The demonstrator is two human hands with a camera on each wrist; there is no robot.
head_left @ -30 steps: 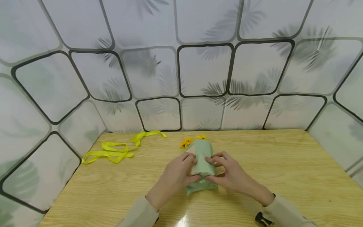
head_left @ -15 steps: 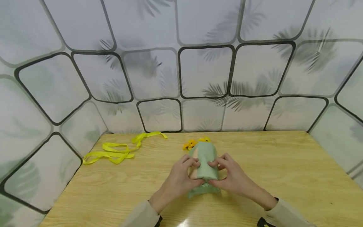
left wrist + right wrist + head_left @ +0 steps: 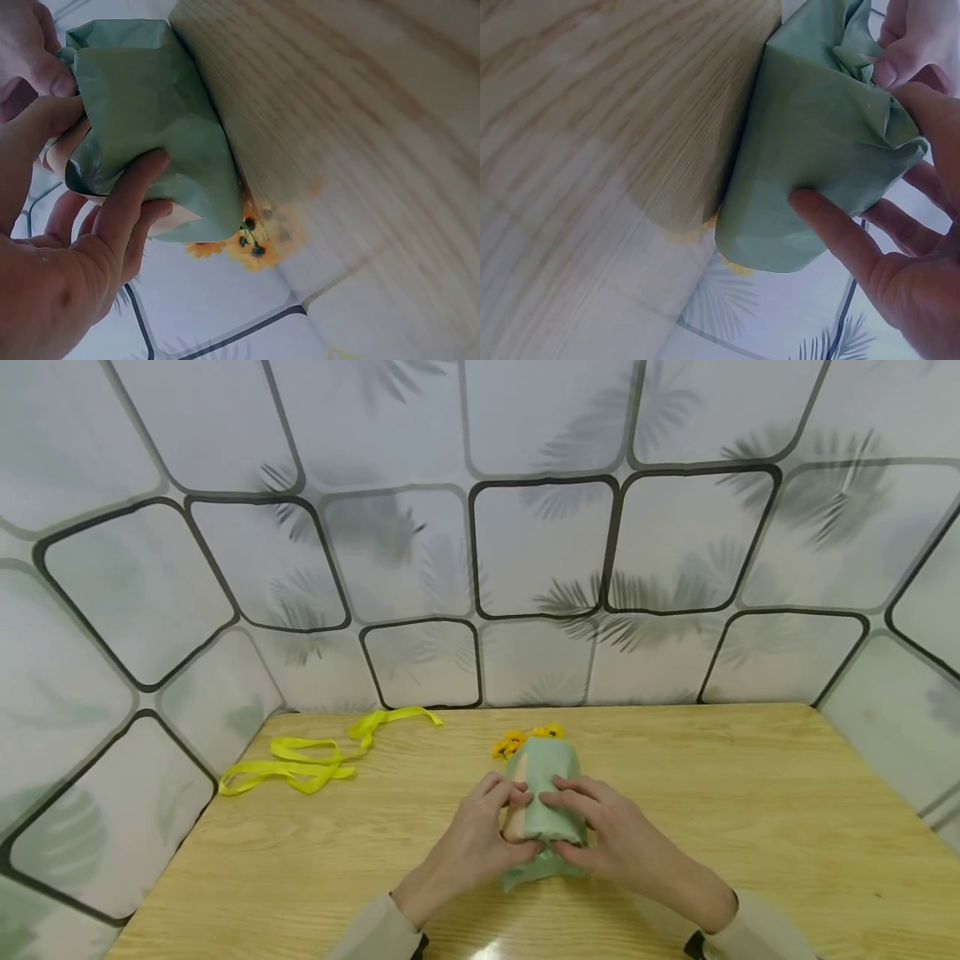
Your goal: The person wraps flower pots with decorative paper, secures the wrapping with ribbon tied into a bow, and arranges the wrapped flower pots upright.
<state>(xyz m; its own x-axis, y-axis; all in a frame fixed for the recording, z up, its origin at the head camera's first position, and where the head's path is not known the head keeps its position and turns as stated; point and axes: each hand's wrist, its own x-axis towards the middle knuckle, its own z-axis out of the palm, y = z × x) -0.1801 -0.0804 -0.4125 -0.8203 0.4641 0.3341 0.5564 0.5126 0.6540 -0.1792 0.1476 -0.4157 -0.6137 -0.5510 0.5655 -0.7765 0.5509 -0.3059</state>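
A bundle wrapped in pale green paper (image 3: 553, 777) lies on the table, with a pinkish-beige strip along its left side. My left hand (image 3: 480, 835) holds its left side, fingers curled over the edge and thumb at the pinched-in near end. From the right, my right hand (image 3: 618, 835) grips it, fingertips on the green top and thumb close to the other thumb. Below the thumbs the paper flares out in a loose end (image 3: 540, 870). Orange-yellow flowers (image 3: 517, 743) with dark centres show just past the far end. What the paper encloses is hidden.
A long yellow ribbon (image 3: 300, 768) lies in loose loops at the back left of the wood-grain table (image 3: 750, 793). Patterned fabric (image 3: 540, 543) with dark outlines and leaf prints rises behind the table and at both sides. A small black object (image 3: 696, 946) sits near my right sleeve.
The bundle and both hands have shifted slightly right and toward me. My right fingers have moved flatter and further over the bundle's top.
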